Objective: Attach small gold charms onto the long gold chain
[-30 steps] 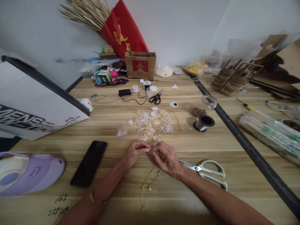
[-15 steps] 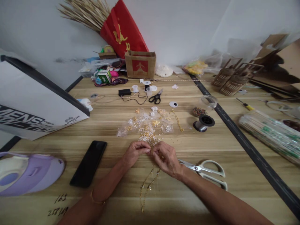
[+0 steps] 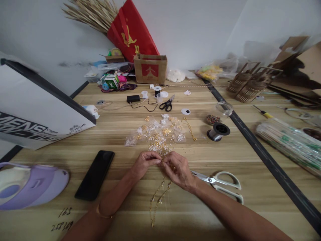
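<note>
From my remote seat I see a plain grey wall (image 3: 195, 36) spanning ten to two o'clock, smudged near ten. Before it spreads a wood-grained tabletop (image 3: 213, 157), a black strip (image 3: 245, 134) slanting from two to four; the light is dim.

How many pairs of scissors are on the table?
2: black-handled scissors right of the black adapter, white-handled scissors beside the right hand. Others may be hidden.

The slender gold-coloured metal chain (image 3: 159, 201), dotted with small shiny charms, trails from under my right fingers (image 3: 168, 170), lying as a narrow loop on the tabletop (image 3: 193, 217).
</note>
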A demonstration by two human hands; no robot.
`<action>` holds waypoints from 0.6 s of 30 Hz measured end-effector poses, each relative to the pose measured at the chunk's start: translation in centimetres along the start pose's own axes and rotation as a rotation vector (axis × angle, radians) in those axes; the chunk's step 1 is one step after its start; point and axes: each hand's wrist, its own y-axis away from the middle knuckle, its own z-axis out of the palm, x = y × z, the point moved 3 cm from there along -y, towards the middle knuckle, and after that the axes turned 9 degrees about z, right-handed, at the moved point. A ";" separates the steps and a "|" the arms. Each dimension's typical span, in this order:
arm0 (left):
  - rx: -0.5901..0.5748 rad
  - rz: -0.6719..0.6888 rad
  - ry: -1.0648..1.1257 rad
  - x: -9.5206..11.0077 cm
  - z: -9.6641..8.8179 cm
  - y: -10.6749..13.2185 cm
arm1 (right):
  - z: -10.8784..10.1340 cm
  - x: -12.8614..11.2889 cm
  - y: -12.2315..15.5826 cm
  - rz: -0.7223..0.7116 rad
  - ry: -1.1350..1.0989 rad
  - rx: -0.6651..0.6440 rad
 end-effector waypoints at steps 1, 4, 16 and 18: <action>-0.003 -0.003 -0.004 0.0 0.0 0.0 | 0.0 0.0 0.0 0.002 0.001 -0.002; -0.008 -0.008 -0.004 0.0 0.0 0.0 | 0.1 0.1 0.1 0.006 -0.004 -0.005; -0.007 -0.025 0.003 0.1 0.2 0.1 | -0.1 -0.1 0.0 0.013 -0.021 -0.001; -0.004 -0.034 0.020 0.2 0.2 0.1 | -0.1 -0.1 0.1 0.018 -0.025 -0.002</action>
